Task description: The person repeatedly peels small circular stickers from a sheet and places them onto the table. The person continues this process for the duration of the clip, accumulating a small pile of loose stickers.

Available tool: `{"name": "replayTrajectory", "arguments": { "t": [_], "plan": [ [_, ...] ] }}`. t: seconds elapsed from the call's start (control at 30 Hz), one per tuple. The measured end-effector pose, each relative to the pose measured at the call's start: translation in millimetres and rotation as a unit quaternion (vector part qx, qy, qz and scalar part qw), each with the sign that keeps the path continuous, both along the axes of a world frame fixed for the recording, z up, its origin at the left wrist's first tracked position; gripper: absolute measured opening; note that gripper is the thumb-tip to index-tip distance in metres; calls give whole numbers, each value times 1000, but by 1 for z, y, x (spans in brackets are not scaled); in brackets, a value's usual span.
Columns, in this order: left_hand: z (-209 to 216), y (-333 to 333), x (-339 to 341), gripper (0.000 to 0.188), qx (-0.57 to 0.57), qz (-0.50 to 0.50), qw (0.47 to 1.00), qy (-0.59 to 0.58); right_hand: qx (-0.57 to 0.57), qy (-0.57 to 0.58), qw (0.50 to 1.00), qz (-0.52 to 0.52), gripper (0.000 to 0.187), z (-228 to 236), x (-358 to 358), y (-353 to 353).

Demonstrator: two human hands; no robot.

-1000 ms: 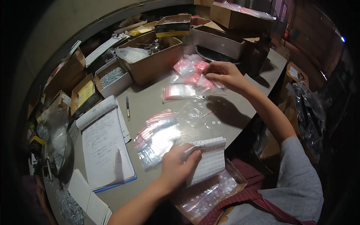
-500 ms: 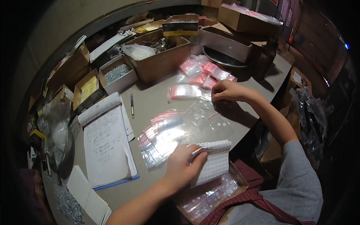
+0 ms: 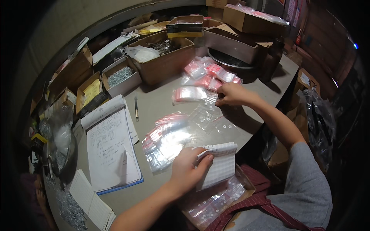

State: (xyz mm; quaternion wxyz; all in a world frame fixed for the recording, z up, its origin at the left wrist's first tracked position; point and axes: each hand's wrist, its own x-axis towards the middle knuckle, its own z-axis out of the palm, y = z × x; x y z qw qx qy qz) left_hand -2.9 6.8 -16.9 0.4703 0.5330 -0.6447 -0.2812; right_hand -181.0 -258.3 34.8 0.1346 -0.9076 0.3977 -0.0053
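My left hand (image 3: 190, 167) is closed on a white sheet (image 3: 217, 165) with a fine grid, its top folded over, thumb on top. It sits above an open cardboard box (image 3: 249, 188) at my lap, holding clear bags dotted with small round white spots. Out to the right, my right hand (image 3: 235, 94) is closed in a pinch, fingertips down at a row of flat clear bags (image 3: 202, 119) with the same white spots. What the fingertips hold is too small to make out. A fanned stack of red-edged zip bags (image 3: 165, 134) lies left of that row.
Bundled red-and-clear bags (image 3: 198, 69) lie beyond my right hand, near a dark bottle (image 3: 271, 61). At left are a clipboard with written pages (image 3: 111, 154), a pen (image 3: 136, 107), a notepad (image 3: 90, 200) and a box of screws (image 3: 121, 77). A large carton (image 3: 165, 57) stands behind.
My right hand has tipped and shifted slightly left, staying at the bag row. A dark shadow now falls across the clipboard page. My left hand and the sheet have hardly moved.
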Motion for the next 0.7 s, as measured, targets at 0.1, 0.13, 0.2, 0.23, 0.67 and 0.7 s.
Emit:
{"name": "replayTrajectory", "arguments": {
  "t": [0.1, 0.13, 0.2, 0.23, 0.67, 0.7],
  "plan": [
    [1, 2, 0, 20, 0, 10, 1000, 2, 73, 28, 995, -68, 32, 23, 4, 14],
    [1, 3, 0, 20, -1, 16, 1000, 1, 28, -7, 1000, -11, 34, 16, 1, 10],
    [3, 3, -3, 19, -63, 4, 998, -12, -65, -73, 990, 97, 39, -5, -17, -1],
    [5, 2, -5, 20, -92, -3, 996, -18, -25, -108, 988, 105, 44, -13, -23, -3],
    [15, 7, -5, 39, -274, -232, 918, -167, -119, -124, 971, 164, 71, -51, -21, 87],
    [14, 7, -5, 38, -274, -237, 917, -164, -124, -153, 966, 165, 65, -53, -22, 87]
  ]
}}
